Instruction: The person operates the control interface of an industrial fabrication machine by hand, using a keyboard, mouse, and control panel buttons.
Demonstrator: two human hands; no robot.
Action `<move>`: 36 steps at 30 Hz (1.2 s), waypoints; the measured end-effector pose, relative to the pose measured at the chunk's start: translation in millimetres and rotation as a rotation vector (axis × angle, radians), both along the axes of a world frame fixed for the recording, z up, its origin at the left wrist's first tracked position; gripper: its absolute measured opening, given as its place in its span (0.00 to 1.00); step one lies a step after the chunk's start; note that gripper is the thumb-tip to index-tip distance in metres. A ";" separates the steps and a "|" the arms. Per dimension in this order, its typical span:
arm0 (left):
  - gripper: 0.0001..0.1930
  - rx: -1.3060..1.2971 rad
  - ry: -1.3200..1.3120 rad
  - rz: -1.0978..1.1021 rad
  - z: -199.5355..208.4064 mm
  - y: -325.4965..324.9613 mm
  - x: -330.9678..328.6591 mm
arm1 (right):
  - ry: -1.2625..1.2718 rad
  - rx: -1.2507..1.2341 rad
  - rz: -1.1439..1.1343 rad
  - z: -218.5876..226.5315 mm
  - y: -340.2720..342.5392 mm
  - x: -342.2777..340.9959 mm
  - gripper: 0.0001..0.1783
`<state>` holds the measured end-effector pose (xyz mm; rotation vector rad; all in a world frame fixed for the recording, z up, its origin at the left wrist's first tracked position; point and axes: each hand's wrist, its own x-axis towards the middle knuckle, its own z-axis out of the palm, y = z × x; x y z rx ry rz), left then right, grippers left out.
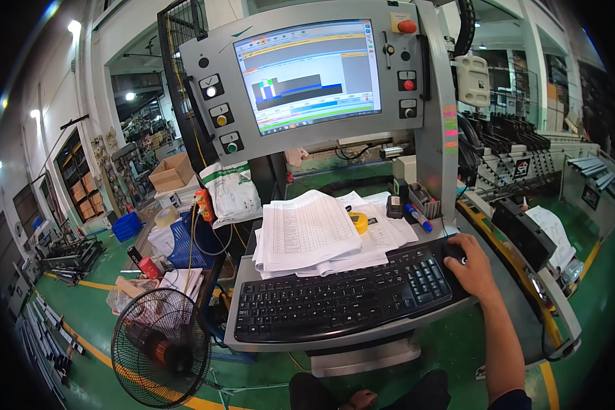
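Note:
My right hand (pixel 469 265) rests over a black computer mouse (pixel 452 251) at the right end of the keyboard tray, fingers curved around it. Left of it lies a black keyboard (pixel 342 295), untouched. Low at the bottom edge, my left hand (pixel 363 398) hangs between my dark-clad legs, too small and dim to make out its fingers. Behind the keyboard, a stack of printed sheets (pixel 307 232) overlaps its far edge. Above stands a grey control panel with a lit screen (pixel 309 75) showing a blue and grey drawing.
On the tray's far side are a yellow tape measure (pixel 358 222) and a blue marker (pixel 419 217). A black fan (pixel 161 347) stands at the lower left, near a blue basket (pixel 188 242). A red emergency button (pixel 406 26) tops the panel. Machinery (pixel 509 160) fills the right.

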<state>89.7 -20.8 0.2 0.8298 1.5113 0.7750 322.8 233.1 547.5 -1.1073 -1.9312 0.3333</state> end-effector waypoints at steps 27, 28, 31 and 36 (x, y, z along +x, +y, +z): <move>0.17 -0.049 -0.059 0.035 1.0 1.0 0.4 | -0.007 -0.005 0.001 0.5 0.2 -0.9 0.31; 0.17 -0.048 -0.054 0.020 2.1 1.2 -0.2 | -0.005 -0.005 0.010 0.1 0.2 -0.4 0.31; 0.17 -0.063 -0.054 -0.008 2.6 2.1 -2.8 | 0.009 -0.002 0.018 -1.6 0.9 2.3 0.31; 0.18 0.010 0.105 -0.090 -3.3 6.0 -4.7 | 0.109 -0.006 0.016 -3.2 4.2 3.8 0.32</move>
